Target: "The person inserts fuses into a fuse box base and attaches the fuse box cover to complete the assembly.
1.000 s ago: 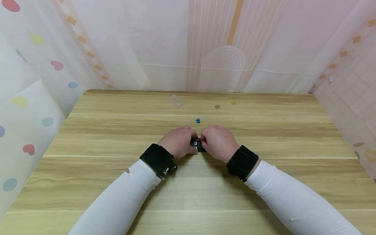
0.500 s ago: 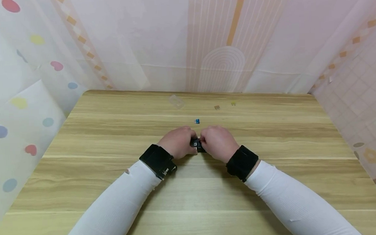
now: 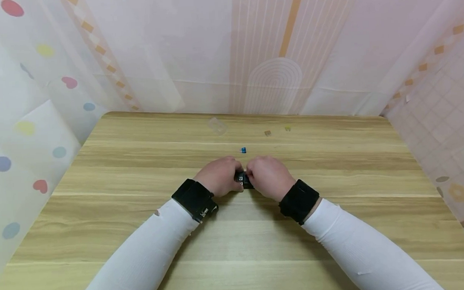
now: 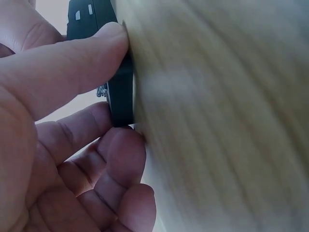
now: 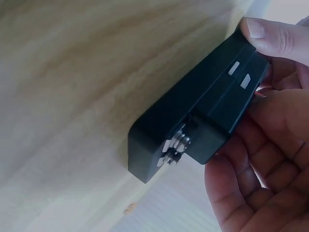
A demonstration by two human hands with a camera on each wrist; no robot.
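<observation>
Both hands meet over the light wooden plank surface [image 3: 141, 173], knuckles up. Left hand [image 3: 220, 176]: thumb and curled fingers [image 4: 120, 154] pinch one end of a small black rectangular plastic box [image 3: 243, 179]. Right hand [image 3: 269, 176]: fingers curled round the other end, thumb on its top edge. Box sits between the hands, pressed against the surface; metal screw heads show on one face in the right wrist view. Beyond the hands: a small blue piece [image 3: 243, 150], near. Further out, a tiny brown piece [image 3: 268, 133], a tiny yellow piece [image 3: 287, 128], and a clear plastic bit [image 3: 217, 125].
</observation>
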